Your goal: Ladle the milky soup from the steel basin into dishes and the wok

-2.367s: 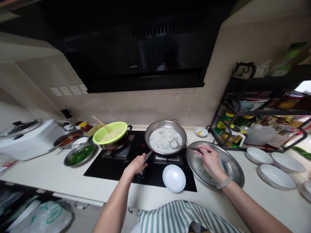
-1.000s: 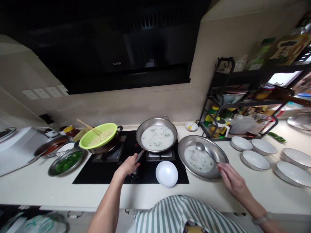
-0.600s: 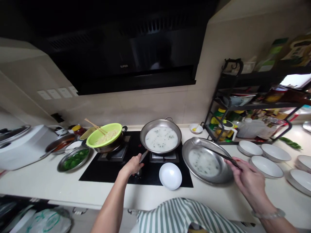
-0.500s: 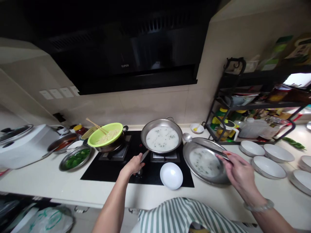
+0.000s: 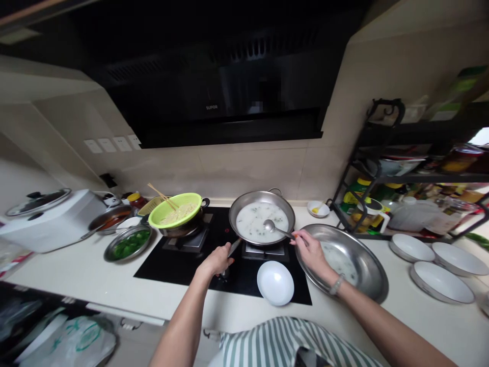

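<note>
A steel frying pan (image 5: 234, 216) stands on the right burner, with white, milky soup (image 5: 250, 216) and green flecks in it. My left hand (image 5: 218, 261) is wrapped round the pan's handle (image 5: 235, 246). In my right hand (image 5: 311, 250) is a ladle (image 5: 282, 232); its bowl is over the soup in the pan, and I cannot tell whether it touches the liquid. Beneath my right wrist lies a wide steel basin (image 5: 369, 265) with similar milky soup, partly hidden by the arm. A white bowl (image 5: 275, 283) rests at the cooktop's front edge, between my hands.
On the left burner a pot carries a green colander (image 5: 155, 214) with noodles and chopsticks. A plate of green leaves (image 5: 132, 243) is left of the cooktop. Several white bowls (image 5: 441, 283) stand at right, before a black rack (image 5: 376, 178). The range hood (image 5: 229, 122) overhangs.
My right hand has moved left with the ladle, from above the basin to the pan, so the ladle's bowl is now over the pan's soup. My left hand stays on the handle.
</note>
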Motion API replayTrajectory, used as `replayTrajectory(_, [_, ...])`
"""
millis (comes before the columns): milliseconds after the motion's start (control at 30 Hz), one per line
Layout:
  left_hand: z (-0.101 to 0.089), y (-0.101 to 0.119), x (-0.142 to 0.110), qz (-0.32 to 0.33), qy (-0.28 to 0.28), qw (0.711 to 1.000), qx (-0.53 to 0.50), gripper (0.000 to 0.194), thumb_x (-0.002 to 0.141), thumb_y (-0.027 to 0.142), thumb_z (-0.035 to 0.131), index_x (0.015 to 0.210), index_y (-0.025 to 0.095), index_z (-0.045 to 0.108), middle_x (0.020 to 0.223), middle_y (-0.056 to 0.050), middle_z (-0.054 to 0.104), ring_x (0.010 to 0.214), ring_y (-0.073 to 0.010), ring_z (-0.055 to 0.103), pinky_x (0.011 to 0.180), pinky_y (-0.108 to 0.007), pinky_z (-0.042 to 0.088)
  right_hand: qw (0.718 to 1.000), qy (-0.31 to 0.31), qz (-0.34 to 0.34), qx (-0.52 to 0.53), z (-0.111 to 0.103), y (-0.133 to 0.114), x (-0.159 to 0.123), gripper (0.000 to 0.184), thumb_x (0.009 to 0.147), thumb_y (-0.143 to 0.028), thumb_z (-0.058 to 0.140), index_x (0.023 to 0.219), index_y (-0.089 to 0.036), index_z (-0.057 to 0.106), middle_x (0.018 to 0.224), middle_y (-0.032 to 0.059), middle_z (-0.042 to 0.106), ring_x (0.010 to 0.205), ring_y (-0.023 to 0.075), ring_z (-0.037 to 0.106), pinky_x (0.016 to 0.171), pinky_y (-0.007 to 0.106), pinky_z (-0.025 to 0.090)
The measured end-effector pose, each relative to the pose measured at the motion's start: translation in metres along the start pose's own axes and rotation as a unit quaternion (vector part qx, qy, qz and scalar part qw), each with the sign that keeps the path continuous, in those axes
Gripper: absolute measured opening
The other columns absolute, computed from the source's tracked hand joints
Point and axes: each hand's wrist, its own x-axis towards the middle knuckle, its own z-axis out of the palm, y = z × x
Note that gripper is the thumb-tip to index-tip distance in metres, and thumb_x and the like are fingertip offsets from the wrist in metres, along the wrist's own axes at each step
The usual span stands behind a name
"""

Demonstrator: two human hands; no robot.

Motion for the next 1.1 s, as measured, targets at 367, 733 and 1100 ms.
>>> replayTrajectory(367, [0.001, -0.003, 0.002, 0.008, -0.002, 1.000, 0.007, 0.037, 0.085, 0.028, 0.045, 0.120, 0.018, 0.040, 0.091, -0.006, 0.060, 0.054, -0.0133, 0.062, 0.040, -0.020, 0.043, 0.980, 0.147, 0.071, 0.110, -0.009, 0.004, 0.013, 0.012, 0.063, -0.032, 0.069, 0.063, -0.021, 0.064, 0.077, 0.0022, 0.066, 0.070, 0.0176, 0.065, 0.070, 0.033, 0.059])
replayTrajectory(733, [-0.001, -0.001, 0.000, -0.001, -0.008, 1.000, 0.009, 0.040, 0.086, 0.030, 0.044, 0.123, 0.018, 0.039, 0.085, -0.005, 0.059, 0.050, -0.0126, 0.059, 0.042, -0.022, 0.045, 0.963, 0.190, 0.097, 0.166, -0.018, 0.002, 0.014, 0.010, 0.057, -0.025, 0.072, 0.056, -0.022, 0.062, 0.074, 0.0027, 0.064, 0.072, 0.0189, 0.062, 0.069, 0.035, 0.060])
replayTrajectory(1100, [0.001, -0.001, 0.001, 0.005, 0.000, 1.000, 0.002, 0.038, 0.085, 0.029, 0.045, 0.121, 0.017, 0.040, 0.084, -0.005, 0.059, 0.047, -0.0126, 0.059, 0.039, -0.022, 0.044, 0.959, 0.191, 0.106, 0.179, -0.022, -0.004, 0.010, 0.006, 0.057, -0.024, 0.071, 0.056, -0.020, 0.065, 0.075, 0.0030, 0.063, 0.073, 0.0181, 0.061, 0.069, 0.033, 0.060])
